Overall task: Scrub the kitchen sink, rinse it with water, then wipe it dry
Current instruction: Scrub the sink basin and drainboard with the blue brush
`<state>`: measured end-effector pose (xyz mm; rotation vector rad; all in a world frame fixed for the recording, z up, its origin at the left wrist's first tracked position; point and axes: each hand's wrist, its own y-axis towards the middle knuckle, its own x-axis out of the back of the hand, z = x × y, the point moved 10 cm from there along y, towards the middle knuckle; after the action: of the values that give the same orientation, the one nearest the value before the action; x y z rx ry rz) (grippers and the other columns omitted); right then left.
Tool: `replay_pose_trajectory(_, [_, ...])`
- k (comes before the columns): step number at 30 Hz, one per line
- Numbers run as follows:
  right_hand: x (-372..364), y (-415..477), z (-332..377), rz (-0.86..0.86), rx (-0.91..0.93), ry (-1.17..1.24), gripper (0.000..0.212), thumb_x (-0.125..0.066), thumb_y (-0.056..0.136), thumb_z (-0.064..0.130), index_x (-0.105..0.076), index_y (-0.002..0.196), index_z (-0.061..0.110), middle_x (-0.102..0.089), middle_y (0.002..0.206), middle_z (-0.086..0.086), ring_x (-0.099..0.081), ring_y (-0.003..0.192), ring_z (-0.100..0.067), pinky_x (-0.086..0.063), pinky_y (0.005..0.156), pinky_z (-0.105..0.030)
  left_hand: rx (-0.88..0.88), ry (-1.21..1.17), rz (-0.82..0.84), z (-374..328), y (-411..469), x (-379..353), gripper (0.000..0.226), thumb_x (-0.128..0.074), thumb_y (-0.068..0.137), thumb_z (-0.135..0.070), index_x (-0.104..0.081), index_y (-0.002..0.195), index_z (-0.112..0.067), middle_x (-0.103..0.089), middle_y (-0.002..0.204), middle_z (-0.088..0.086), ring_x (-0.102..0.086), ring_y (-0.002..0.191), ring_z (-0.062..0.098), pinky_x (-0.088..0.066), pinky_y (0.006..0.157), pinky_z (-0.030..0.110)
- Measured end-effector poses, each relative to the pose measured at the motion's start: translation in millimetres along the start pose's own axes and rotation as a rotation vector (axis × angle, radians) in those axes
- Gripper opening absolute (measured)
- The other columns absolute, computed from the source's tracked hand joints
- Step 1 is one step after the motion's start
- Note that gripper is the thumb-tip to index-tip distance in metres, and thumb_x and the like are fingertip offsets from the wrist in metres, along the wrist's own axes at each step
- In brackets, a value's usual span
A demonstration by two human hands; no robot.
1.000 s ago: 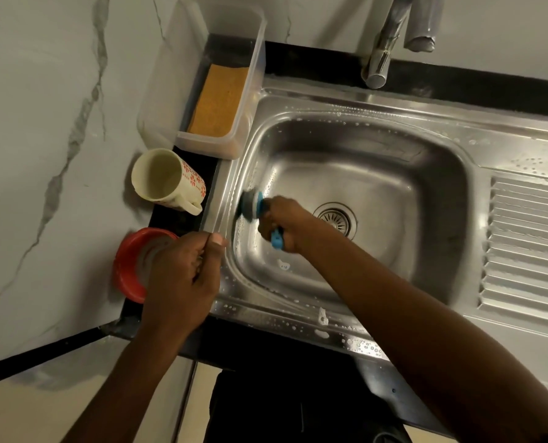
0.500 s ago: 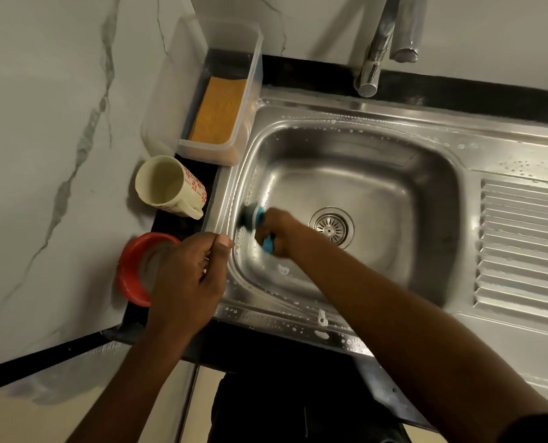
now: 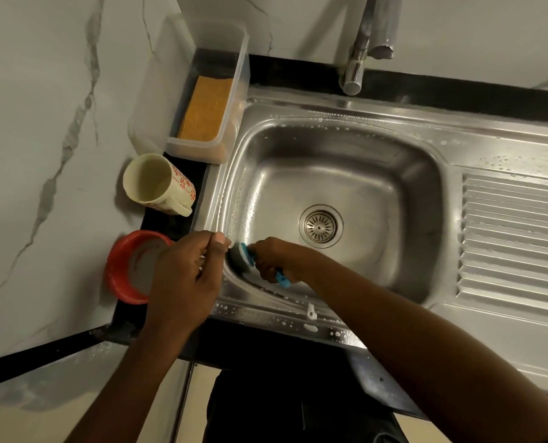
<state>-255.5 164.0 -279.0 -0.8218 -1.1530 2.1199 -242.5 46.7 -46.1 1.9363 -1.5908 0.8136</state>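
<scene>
While the right hand grips one brush, one sink glistens

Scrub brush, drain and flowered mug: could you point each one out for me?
scrub brush [image 3: 241,259], head view, on its dark bristle head.
drain [image 3: 320,226], head view, centre of the metal strainer.
flowered mug [image 3: 157,183], head view, inside its open mouth.
</scene>
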Motion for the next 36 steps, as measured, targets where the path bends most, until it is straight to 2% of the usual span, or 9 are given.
replay_pose_trajectory(3, [7, -14, 7, 0.145, 0.046, -0.227, 0.025, -0.046, 0.109, 0.026, -0.059, 0.113, 0.004, -0.048, 0.066, 0.001, -0.039, 0.05, -0.011, -0.034, 0.042, -0.022, 0.008, -0.009, -0.002, -2, 0, -1, 0.034, -0.049, 0.105, -0.031, -0.077, 0.097, -0.012, -0.074, 0.078, -0.001, -0.068, 0.075, 0.012, -0.051, 0.069, 0.026])
replay_pose_trajectory(9, [29, 3, -4, 0.161, -0.09, -0.631, 0.033, -0.049, 0.109, 0.031, -0.063, 0.112, 0.001, -0.049, 0.06, 0.002, -0.04, 0.046, -0.011, -0.035, 0.043, -0.023, 0.029, -0.033, -0.003, 5, -5, 1, 0.032, -0.049, 0.105, -0.03, -0.077, 0.097, -0.015, -0.074, 0.079, -0.005, -0.069, 0.077, 0.01, -0.052, 0.069, 0.021])
replay_pose_trajectory(13, [16, 14, 14, 0.129, 0.005, -0.584, 0.031, -0.049, 0.108, 0.029, -0.062, 0.114, 0.001, -0.049, 0.065, -0.001, -0.041, 0.049, -0.014, -0.035, 0.045, -0.025, 0.029, -0.025, -0.002, 8, -8, 1, 0.03, -0.05, 0.105, -0.028, -0.077, 0.1, -0.016, -0.072, 0.086, -0.015, -0.069, 0.086, 0.001, -0.049, 0.073, 0.008])
replay_pose_trajectory(15, [17, 6, 14, 0.197, -0.013, -0.554, 0.027, -0.05, 0.108, 0.029, -0.06, 0.113, 0.004, -0.047, 0.065, 0.001, -0.038, 0.049, -0.011, -0.032, 0.041, -0.022, 0.026, -0.023, -0.004, 9, -8, 0, 0.031, -0.05, 0.105, -0.029, -0.077, 0.1, -0.015, -0.073, 0.085, -0.012, -0.07, 0.083, 0.004, -0.051, 0.072, 0.012])
replay_pose_trajectory(18, [32, -13, -2, 0.3, -0.098, -0.57, 0.022, -0.051, 0.108, 0.031, -0.056, 0.113, 0.01, -0.042, 0.061, 0.006, -0.033, 0.048, -0.008, -0.025, 0.038, -0.019, 0.022, -0.015, -0.013, 8, -5, -1, 0.033, -0.05, 0.105, -0.03, -0.077, 0.096, -0.014, -0.074, 0.08, -0.004, -0.069, 0.075, 0.01, -0.052, 0.067, 0.024])
replay_pose_trajectory(22, [59, -14, -38, 0.335, -0.291, -0.69, 0.022, -0.05, 0.107, 0.03, -0.056, 0.1, 0.01, -0.039, 0.061, 0.006, -0.032, 0.045, -0.005, -0.025, 0.036, -0.016, 0.038, -0.005, -0.007, 2, -2, -3, 0.032, -0.05, 0.105, -0.03, -0.077, 0.099, -0.015, -0.075, 0.083, -0.007, -0.069, 0.082, 0.007, -0.051, 0.069, 0.013])
replay_pose_trajectory(24, [56, -3, -41, 0.317, -0.308, -0.667, 0.024, -0.049, 0.108, 0.028, -0.057, 0.095, 0.01, -0.038, 0.06, 0.006, -0.032, 0.042, -0.005, -0.026, 0.036, -0.016, 0.056, -0.018, -0.001, 3, 0, -4, 0.032, -0.049, 0.105, -0.031, -0.077, 0.1, -0.016, -0.075, 0.083, -0.006, -0.069, 0.082, 0.009, -0.052, 0.069, 0.017])
replay_pose_trajectory(30, [24, 28, -5, 0.195, -0.06, -0.534, 0.032, -0.047, 0.109, 0.03, -0.059, 0.116, 0.001, -0.047, 0.065, 0.0, -0.037, 0.047, -0.011, -0.032, 0.04, -0.021, 0.066, -0.019, -0.01, 4, 1, -4, 0.032, -0.05, 0.105, -0.03, -0.077, 0.098, -0.015, -0.074, 0.081, -0.005, -0.068, 0.081, 0.008, -0.051, 0.069, 0.02])
replay_pose_trajectory(36, [51, 13, -48, 0.265, -0.314, -0.477, 0.033, -0.043, 0.11, 0.03, -0.059, 0.087, 0.013, -0.037, 0.056, 0.007, -0.031, 0.039, -0.005, -0.025, 0.034, -0.016, 0.089, -0.044, 0.046, 15, 0, -17, 0.043, -0.045, 0.105, -0.042, -0.074, 0.092, -0.013, -0.072, 0.078, 0.004, -0.068, 0.073, 0.018, -0.055, 0.068, 0.046])
